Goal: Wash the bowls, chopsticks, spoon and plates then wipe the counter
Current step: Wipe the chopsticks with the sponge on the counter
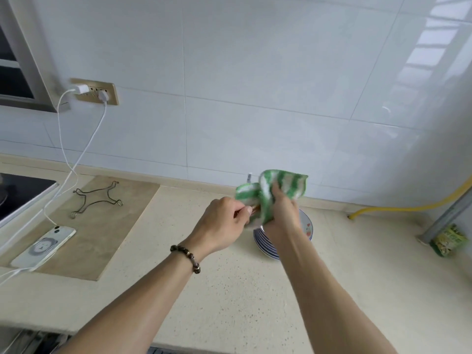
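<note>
Fluffy cloth point(278, 186), glossy tiles point(255, 72), speckled counter point(229, 290)

**Cloth held above the stacked plates**

A green and white striped cloth point(270, 192) is bunched up in the air, just above a stack of plates point(265, 245). The right hand point(282, 210) grips it in the middle, and the left hand point(224, 221) pinches its lower edge. The plates are white with blue rims and stand on the beige speckled surface point(229, 290) near the wall, partly hidden by the right arm.

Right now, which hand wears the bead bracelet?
The left hand: its wrist carries the dark bead bracelet. The right hand, gripping the green striped cloth, has a bare wrist.
</note>
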`<state>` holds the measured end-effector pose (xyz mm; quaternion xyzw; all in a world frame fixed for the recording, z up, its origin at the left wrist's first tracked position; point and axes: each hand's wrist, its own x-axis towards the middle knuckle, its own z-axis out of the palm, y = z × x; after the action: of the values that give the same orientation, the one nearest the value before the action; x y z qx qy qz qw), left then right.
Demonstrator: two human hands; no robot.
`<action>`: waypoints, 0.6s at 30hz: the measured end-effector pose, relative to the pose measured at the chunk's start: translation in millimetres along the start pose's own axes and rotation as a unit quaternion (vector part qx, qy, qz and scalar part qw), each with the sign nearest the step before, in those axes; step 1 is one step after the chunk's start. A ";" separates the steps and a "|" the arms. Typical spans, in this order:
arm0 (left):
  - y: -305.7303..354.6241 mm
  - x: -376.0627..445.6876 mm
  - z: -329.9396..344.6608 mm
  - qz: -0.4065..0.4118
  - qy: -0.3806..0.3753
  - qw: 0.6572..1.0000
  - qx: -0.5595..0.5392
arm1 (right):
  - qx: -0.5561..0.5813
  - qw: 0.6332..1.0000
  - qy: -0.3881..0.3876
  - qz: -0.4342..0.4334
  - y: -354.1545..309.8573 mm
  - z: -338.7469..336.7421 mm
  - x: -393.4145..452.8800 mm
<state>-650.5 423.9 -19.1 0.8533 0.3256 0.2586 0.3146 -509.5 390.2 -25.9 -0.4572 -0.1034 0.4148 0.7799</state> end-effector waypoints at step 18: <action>10.4 1.8 3.7 -0.033 0.051 0.998 -0.008 | -0.132 0.990 -0.025 -0.032 2.5 5.7 -20.0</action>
<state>-642.8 417.6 -13.8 0.8253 0.3675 0.2934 0.3127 -526.7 379.5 -20.3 -0.5416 -0.1915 0.3834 0.7232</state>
